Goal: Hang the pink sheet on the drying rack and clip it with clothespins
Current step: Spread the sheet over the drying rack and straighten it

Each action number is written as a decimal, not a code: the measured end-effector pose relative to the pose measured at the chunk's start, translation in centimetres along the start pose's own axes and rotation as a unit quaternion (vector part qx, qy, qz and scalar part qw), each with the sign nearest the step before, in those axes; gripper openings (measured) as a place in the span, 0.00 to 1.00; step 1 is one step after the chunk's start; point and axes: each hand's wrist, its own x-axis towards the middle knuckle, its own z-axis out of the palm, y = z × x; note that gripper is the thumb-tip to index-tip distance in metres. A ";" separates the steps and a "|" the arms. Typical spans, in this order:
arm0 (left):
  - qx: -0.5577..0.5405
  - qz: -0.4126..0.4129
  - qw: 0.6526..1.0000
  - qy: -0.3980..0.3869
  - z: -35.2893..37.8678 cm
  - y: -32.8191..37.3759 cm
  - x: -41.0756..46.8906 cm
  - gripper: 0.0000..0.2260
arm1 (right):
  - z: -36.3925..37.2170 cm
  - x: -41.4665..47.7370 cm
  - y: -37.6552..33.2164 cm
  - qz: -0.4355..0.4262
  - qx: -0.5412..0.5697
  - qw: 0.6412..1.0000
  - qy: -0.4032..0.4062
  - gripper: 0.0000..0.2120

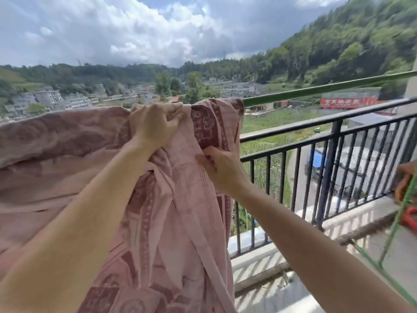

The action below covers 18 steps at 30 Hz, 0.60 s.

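Note:
The pink sheet point(56, 159), printed with darker red patterns, is draped over the green bar of the drying rack point(316, 89) and fills the left half of the view. My left hand point(155, 125) clutches a bunch of the sheet at the top of the bar. Lower and to the right, my right hand point(218, 166) pinches a fold of the hanging sheet near its right edge. The bar runs bare to the right of the sheet. No clothespins are visible.
A black metal balcony railing point(334, 136) stands just beyond the rack on a pale concrete ledge point(293, 240). Green rack legs point(399, 220) cross the lower right corner. A red object point(409, 219) and another person's hand point(404, 177) show at the right edge.

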 end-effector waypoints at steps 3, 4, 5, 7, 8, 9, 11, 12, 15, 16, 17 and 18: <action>-0.034 0.005 0.999 0.023 0.5 0.8 0.5 0.16 | -1.9 0.1 2.1 0.081 0.045 0.995 0.047 0.12; -0.029 0.014 0.999 0.028 0.6 1.4 0.4 0.15 | -2.8 0.3 2.5 0.103 0.066 0.991 0.056 0.12; -0.029 0.021 0.999 0.029 0.7 2.0 0.5 0.14 | -3.7 0.4 2.8 0.116 0.083 0.988 0.061 0.12; -0.049 0.030 0.998 0.011 1.0 3.1 1.0 0.12 | -5.3 0.7 3.1 0.123 0.082 0.987 0.062 0.10; -0.063 0.035 0.997 -0.003 1.1 3.6 1.4 0.11 | -5.9 0.7 3.4 0.118 0.060 0.989 0.064 0.11; -0.078 0.038 0.996 -0.013 1.4 4.0 2.1 0.10 | -6.7 0.6 3.8 0.106 0.026 0.991 0.071 0.11; -0.108 0.043 0.993 -0.019 2.2 5.1 3.5 0.09 | -8.5 0.5 4.9 0.080 -0.057 0.990 0.105 0.12; -0.122 0.047 0.991 -0.020 2.7 5.8 4.1 0.09 | -9.7 0.4 5.6 0.070 -0.090 0.986 0.124 0.12; -0.151 0.054 0.987 -0.025 4.5 8.9 5.7 0.08 | -13.2 0.4 8.4 0.051 -0.132 0.979 0.148 0.13; -0.156 0.057 0.986 -0.025 5.2 10.1 6.2 0.08 | -14.5 0.4 9.5 0.046 -0.140 0.977 0.154 0.14; -0.160 0.062 0.985 -0.023 5.9 11.4 6.7 0.08 | -15.7 0.3 10.7 0.041 -0.145 0.976 0.160 0.14; -0.165 0.068 0.984 -0.022 6.6 12.8 7.1 0.08 | -16.9 0.2 11.9 0.036 -0.149 0.974 0.165 0.14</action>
